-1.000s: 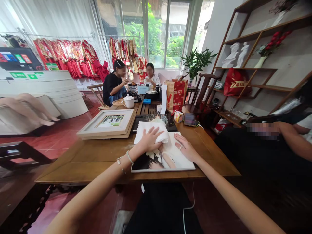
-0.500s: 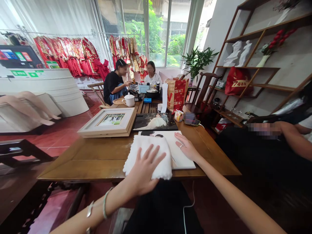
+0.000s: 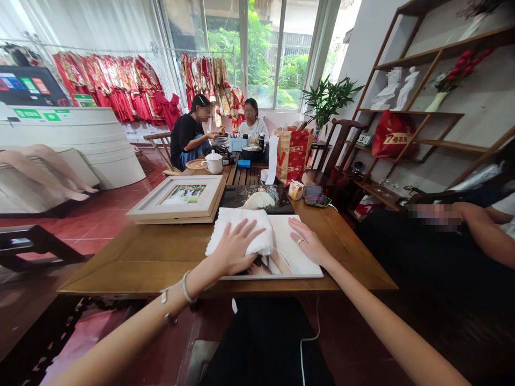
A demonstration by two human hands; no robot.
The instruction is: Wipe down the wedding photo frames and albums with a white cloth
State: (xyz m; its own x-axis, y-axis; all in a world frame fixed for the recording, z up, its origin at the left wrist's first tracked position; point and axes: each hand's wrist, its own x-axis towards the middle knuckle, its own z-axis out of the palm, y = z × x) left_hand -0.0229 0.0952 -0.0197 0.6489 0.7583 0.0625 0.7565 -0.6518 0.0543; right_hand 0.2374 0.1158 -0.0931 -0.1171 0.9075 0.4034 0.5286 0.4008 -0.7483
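A white cloth [image 3: 241, 219] lies folded over the left part of a pale photo panel [image 3: 295, 252] near the table's front edge. My left hand [image 3: 237, 247] rests flat on that cloth, fingers spread, with nothing gripped. On the panel's right side lies my right hand [image 3: 309, 241], palm down with fingers stretched out, a ring on one finger. Below the cloth, part of the panel's printed picture shows; the cloth hides the rest. Just behind it is a dark photo panel [image 3: 229, 199] with a white dress pictured on it.
Stacked light wooden picture frames [image 3: 139, 208] sit on the wooden table [image 3: 132, 257] at the left. Behind are a white lidded cup [image 3: 213, 163], a paper bag [image 3: 295, 153], a small box [image 3: 295, 190] and a phone [image 3: 317, 197] on a cable. Two people sit at the far end; another is at right.
My left hand has pushed the white cloth away from me, up the panel, uncovering the panel's lower left part. My right hand has stayed in place.
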